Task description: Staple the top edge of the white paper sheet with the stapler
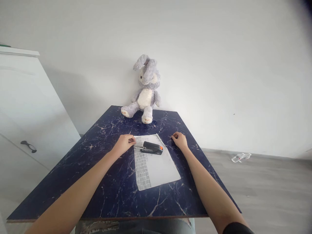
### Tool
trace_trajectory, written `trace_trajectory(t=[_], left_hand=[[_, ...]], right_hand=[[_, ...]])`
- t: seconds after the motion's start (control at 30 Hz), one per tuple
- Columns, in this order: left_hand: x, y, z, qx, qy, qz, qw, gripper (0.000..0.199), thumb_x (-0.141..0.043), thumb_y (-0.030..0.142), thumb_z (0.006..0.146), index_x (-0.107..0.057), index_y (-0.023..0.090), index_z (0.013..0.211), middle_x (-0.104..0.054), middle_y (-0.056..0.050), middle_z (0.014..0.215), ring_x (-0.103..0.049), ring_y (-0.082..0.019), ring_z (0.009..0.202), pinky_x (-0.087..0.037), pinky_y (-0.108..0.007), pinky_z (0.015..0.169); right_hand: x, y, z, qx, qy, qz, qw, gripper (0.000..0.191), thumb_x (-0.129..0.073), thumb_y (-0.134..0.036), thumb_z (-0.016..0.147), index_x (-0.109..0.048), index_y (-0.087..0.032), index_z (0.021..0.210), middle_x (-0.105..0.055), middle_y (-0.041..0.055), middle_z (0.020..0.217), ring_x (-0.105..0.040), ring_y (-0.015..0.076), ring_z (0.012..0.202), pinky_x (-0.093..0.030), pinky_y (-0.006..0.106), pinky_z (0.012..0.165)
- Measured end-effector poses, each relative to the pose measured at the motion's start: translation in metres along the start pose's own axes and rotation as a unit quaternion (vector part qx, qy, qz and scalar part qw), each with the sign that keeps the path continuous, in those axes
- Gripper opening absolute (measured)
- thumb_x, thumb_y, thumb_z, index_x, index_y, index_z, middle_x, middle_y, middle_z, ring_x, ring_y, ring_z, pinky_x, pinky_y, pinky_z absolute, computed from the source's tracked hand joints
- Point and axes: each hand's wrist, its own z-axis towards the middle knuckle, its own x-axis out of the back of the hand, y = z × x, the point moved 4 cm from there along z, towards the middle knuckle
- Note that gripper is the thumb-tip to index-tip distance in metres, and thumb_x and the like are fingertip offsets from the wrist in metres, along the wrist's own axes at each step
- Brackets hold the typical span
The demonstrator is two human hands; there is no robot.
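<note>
A black stapler (152,148) with an orange patch lies on its side on a sheet of paper (162,169). A thin metal piece sticks out from its left end. My left hand (124,143) is at the paper's upper left edge, fingers pinched together close to that metal end; what they hold, if anything, is hidden. To the right of the paper, my right hand (180,141) rests low over the table with fingers curled and thumb and fingertips together. I cannot make out anything between them. A grey brick-like pattern runs down the paper's left side.
The dark blue marbled table (109,182) stands against a white wall. A grey plush rabbit (146,94) sits at its far edge. On the left is a white cabinet (29,107) with a dark handle. A clear plastic item (240,158) lies on the floor at right.
</note>
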Motion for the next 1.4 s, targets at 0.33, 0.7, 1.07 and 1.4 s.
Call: trace_trajectory(t=[0.33, 0.7, 1.07, 1.4], left_hand=[[0.000, 0.014, -0.004, -0.040, -0.033, 0.081, 0.995, 0.021, -0.062, 0.015, 0.086, -0.076, 0.021, 0.101, -0.078, -0.006, 0.101, -0.073, -0.022, 0.087, -0.055, -0.032, 0.085], [-0.006, 0.026, -0.006, -0.056, -0.087, -0.033, 0.994, 0.018, -0.068, 0.031, 0.091, -0.082, 0.022, 0.097, -0.079, -0.007, 0.105, -0.074, -0.022, 0.094, -0.058, -0.031, 0.086], [-0.007, 0.033, -0.009, -0.057, -0.115, -0.029, 0.991, 0.017, -0.074, 0.035, 0.087, -0.083, 0.022, 0.094, -0.081, -0.007, 0.104, -0.074, -0.023, 0.090, -0.057, -0.031, 0.084], [-0.016, 0.020, -0.007, -0.009, -0.112, -0.105, 0.988, 0.013, -0.080, 0.032, 0.081, -0.084, 0.022, 0.089, -0.082, -0.006, 0.098, -0.077, -0.025, 0.092, -0.060, -0.035, 0.090]], right_hand=[[0.002, -0.003, -0.002, 0.000, 0.001, 0.000, 1.000, 0.009, -0.067, -0.030, 0.088, -0.070, -0.023, 0.085, -0.071, 0.0017, 0.084, -0.064, 0.0187, 0.082, -0.043, 0.028, 0.076], [0.002, -0.003, -0.002, 0.001, -0.002, -0.002, 1.000, 0.008, -0.067, -0.029, 0.089, -0.071, -0.023, 0.085, -0.072, 0.0015, 0.084, -0.064, 0.0187, 0.081, -0.042, 0.029, 0.075], [-0.001, 0.000, -0.001, 0.004, 0.003, -0.005, 1.000, 0.009, -0.068, -0.031, 0.089, -0.072, -0.023, 0.088, -0.071, 0.0019, 0.085, -0.064, 0.0196, 0.084, -0.044, 0.031, 0.080], [-0.001, 0.002, 0.000, 0.008, 0.011, -0.013, 1.000, 0.009, -0.068, -0.030, 0.089, -0.072, -0.023, 0.089, -0.070, 0.0039, 0.089, -0.064, 0.0215, 0.093, -0.045, 0.031, 0.082]])
